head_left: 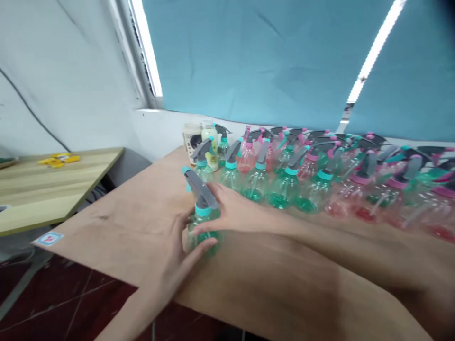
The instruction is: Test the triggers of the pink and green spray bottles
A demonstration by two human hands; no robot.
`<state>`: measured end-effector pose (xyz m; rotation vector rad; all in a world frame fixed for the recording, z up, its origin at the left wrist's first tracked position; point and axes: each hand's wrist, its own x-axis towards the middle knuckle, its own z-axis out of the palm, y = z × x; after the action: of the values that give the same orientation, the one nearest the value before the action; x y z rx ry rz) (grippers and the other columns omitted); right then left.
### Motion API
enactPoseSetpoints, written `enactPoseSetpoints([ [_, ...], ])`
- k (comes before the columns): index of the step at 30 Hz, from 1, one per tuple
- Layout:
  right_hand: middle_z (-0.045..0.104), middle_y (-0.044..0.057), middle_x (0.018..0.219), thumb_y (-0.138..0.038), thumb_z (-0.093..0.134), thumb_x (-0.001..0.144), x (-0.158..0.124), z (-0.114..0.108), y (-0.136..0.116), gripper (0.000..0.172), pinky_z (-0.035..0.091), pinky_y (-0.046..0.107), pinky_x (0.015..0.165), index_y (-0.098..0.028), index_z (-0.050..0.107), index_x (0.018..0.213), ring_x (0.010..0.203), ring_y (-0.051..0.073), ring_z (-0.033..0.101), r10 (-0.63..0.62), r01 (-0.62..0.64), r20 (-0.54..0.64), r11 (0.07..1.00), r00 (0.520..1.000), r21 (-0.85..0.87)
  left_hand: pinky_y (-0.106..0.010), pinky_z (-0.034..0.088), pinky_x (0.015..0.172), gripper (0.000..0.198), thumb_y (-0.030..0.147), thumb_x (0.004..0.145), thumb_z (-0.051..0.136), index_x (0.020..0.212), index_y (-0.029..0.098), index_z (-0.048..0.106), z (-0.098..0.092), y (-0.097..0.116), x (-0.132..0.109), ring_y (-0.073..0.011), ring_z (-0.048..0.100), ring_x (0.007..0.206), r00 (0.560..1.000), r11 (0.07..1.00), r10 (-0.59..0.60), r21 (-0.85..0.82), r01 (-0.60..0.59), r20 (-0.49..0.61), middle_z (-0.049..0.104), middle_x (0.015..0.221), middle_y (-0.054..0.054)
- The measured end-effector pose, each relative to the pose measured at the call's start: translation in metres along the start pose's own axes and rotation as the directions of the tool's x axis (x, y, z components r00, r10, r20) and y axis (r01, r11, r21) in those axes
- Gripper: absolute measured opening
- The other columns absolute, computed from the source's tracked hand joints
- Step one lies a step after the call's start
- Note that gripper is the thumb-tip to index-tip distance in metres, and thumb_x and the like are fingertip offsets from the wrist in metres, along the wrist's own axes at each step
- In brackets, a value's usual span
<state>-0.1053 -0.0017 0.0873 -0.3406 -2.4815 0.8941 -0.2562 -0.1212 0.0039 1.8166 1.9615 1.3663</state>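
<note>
A green see-through spray bottle point(203, 211) with a grey trigger head and turquoise collar stands between my two hands near the middle of the wooden table. My left hand point(181, 248) curls round its lower left side, thumb across the front. From the right, my right hand point(231, 210) closes on the bottle's upper body, just below the collar, its thumb across the front. The fingers behind the bottle are partly hidden. Right behind it stands another green spray bottle point(202, 166), close to my right hand.
Rows of green spray bottles point(286, 187) and pink ones point(368, 192) line the table's back and right. A labelled tub point(191, 139) and a pale yellow bottle point(210, 142) stand at the back corner. Yellow packets point(59, 159) lie on a side table point(31, 189). A sticker point(49, 238) marks the left corner.
</note>
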Motion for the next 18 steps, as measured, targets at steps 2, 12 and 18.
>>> enactPoseSetpoints([
  [2,0.054,0.015,0.136,-0.048,0.078,0.071,0.007,-0.010,0.000,0.073,0.046,0.045,0.095,-0.016,0.050,0.130,0.123,0.031,0.051,0.083,-0.073,0.093,0.992,0.992,-0.106,-0.051,0.048,0.099,0.060,0.052,0.082,0.067,0.131,0.025,0.045,-0.015,-0.016,0.007,-0.0307,0.058,0.117,0.998,0.999,-0.036,-0.006,0.035,-0.058,0.060,0.126,-0.009],
  [12,0.069,0.018,0.103,-0.047,0.063,0.084,0.047,-0.001,0.013,0.074,0.050,0.040,0.068,-0.007,0.040,0.142,0.076,0.028,0.067,0.355,-0.407,-0.219,0.870,0.909,-0.280,-0.052,0.045,0.099,0.070,0.048,0.073,0.070,0.132,0.018,0.048,-0.058,-0.070,0.082,-0.0332,0.057,0.119,0.989,0.994,-0.104,-0.039,0.101,-0.109,0.056,0.135,-0.015],
  [18,0.068,0.008,0.077,-0.046,0.060,0.085,0.065,0.009,0.031,0.079,0.050,0.040,0.067,-0.009,0.030,0.149,0.069,0.027,0.066,0.395,-0.440,-0.241,0.881,0.886,-0.173,-0.049,0.051,0.090,0.060,0.044,0.074,0.069,0.126,0.017,0.054,-0.060,-0.085,0.121,-0.0324,0.061,0.111,0.997,0.996,-0.067,-0.054,0.064,-0.045,0.063,0.125,-0.014],
])
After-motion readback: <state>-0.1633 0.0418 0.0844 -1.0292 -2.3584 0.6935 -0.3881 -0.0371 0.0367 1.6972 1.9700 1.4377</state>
